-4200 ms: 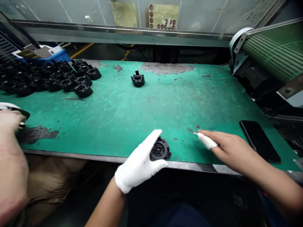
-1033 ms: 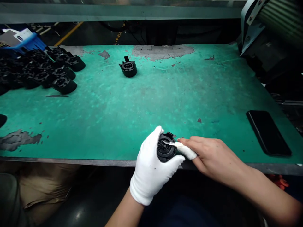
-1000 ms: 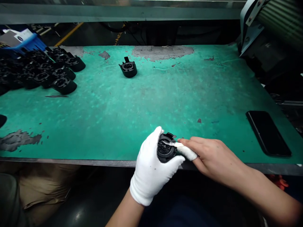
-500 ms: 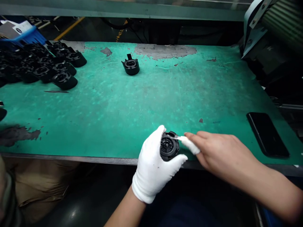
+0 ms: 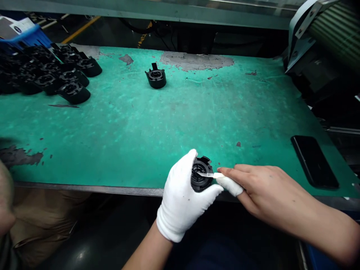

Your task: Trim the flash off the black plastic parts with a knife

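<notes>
black round part (image 5: 201, 183) held at front edge of worktop (image 5: 126, 131) by gloved left hand (image 5: 182, 195), half-curled round its left side; slim blade (image 5: 207, 175) pinched by right hand (image 5: 260, 183), long axis pointed leftward across the part's face.

Left rim of black round part (image 5: 204, 183) is covered by left hand (image 5: 182, 195). Most of blade's handle (image 5: 218, 175) is hidden under right hand (image 5: 260, 185); tip contact can't be told. Far left of the fingers, black part cluster (image 5: 49, 77) and blue bin (image 5: 35, 36) are cut by the edge; bin label (image 5: 21, 25) is too small to be read. Nearer left, co-worker's arm (image 5: 5, 198) is cropped. Beyond right fingers, upper right, ribbed green belt (image 5: 339, 32) is cropped, blurred.
</notes>
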A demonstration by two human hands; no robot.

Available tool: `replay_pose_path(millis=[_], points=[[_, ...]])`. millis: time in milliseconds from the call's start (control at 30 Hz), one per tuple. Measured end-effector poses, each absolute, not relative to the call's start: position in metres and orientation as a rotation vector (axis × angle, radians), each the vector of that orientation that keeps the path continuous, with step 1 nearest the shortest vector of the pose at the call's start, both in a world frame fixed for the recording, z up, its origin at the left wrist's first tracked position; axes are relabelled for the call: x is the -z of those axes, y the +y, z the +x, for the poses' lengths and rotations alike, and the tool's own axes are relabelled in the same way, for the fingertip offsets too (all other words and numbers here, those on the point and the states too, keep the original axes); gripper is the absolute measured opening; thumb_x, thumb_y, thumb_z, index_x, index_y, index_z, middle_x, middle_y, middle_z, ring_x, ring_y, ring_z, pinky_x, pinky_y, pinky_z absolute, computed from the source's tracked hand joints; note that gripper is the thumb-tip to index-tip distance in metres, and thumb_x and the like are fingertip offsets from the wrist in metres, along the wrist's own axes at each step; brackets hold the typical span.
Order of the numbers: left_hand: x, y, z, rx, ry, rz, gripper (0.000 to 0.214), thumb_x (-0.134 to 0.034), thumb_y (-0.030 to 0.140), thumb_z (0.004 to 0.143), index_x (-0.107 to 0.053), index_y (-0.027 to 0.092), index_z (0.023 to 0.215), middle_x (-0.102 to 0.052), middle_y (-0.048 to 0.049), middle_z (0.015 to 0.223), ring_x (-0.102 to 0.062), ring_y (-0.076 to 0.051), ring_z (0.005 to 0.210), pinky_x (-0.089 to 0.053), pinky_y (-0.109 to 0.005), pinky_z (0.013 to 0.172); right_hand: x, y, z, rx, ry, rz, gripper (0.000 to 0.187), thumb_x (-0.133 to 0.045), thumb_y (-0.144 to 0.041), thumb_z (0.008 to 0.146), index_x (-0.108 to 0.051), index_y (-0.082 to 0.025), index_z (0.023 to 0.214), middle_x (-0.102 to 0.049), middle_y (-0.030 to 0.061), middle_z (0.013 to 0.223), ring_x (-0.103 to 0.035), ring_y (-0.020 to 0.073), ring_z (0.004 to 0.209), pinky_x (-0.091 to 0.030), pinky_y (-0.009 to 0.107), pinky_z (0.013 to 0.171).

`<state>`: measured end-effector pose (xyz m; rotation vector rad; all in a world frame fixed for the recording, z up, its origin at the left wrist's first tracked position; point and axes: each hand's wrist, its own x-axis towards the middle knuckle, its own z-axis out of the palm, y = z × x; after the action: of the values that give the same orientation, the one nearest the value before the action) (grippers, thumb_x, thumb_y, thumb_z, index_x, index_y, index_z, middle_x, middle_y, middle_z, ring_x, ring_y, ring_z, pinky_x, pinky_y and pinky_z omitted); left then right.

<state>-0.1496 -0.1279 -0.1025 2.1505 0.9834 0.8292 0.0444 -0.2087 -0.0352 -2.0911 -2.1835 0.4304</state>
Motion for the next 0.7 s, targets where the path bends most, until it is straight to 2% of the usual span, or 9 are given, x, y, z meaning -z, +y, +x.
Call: replay_pose_path(millis=[133,233,400,600,700], points=[[0.104,-0.129,-0.15,-0.817,1.014,2.114,0.088,-0.079,0.048,0.078,-0.035,0.02,0.149,-0.06,-0.0125,0.137,-0.059,-0.028,0.128,-0.052,-0.046,0.111,0.034,-0.199,0.048,-0.437,-2.24,-2.176,0.045,-0.053,-0.015,0.085,-0.067,-0.03,0.125,-0.077,0.0043,0.103,-0.074,0.0246,0.081,-0.05,0.031,0.062],[0.106,-0.128,-0.15,-0.813,1.016,2.111,0.089,-0.079,0.049,0.077,-0.035,0.021,0.149,-0.058,-0.0132,0.139,-0.059,-0.029,0.129,-0.052,-0.047,0.112,0.036,-0.197,0.055,-0.565,-2.249,-2.13,0.046,-0.049,-0.014,0.087,-0.065,-0.031,0.127,-0.076,0.0029,0.105,-0.073,0.0259,0.087,-0.05,0.033,0.067],[0.106,-0.128,-0.151,-0.824,1.015,2.133,0.09,-0.078,0.052,0.077,-0.035,0.021,0.15,-0.057,-0.0132,0.141,-0.057,-0.03,0.132,-0.05,-0.047,0.113,0.043,-0.211,0.049,-0.958,-1.883,-2.034,0.025,-0.042,-0.018,0.095,-0.062,-0.029,0.105,-0.073,-0.002,0.085,-0.069,0.0197,0.074,-0.046,0.029,0.063],[0.104,-0.13,-0.149,-0.849,1.036,2.147,0.092,-0.078,0.056,0.077,-0.035,0.02,0.149,-0.06,-0.0127,0.137,-0.059,-0.029,0.128,-0.052,-0.046,0.112,0.06,-0.225,0.029,-1.089,-1.751,-1.968,0.022,-0.04,-0.011,0.093,-0.056,-0.026,0.099,-0.069,0.0014,0.092,-0.065,0.0215,0.083,-0.046,0.033,0.073],[0.104,-0.13,-0.149,-0.848,1.045,2.153,0.091,-0.079,0.055,0.076,-0.036,0.02,0.149,-0.059,-0.013,0.139,-0.058,-0.03,0.13,-0.052,-0.047,0.112,0.064,-0.228,0.023,-1.06,-1.752,-2.023,0.021,-0.038,-0.012,0.094,-0.054,-0.024,0.097,-0.067,0.0029,0.09,-0.065,0.0231,0.081,-0.046,0.035,0.073]])
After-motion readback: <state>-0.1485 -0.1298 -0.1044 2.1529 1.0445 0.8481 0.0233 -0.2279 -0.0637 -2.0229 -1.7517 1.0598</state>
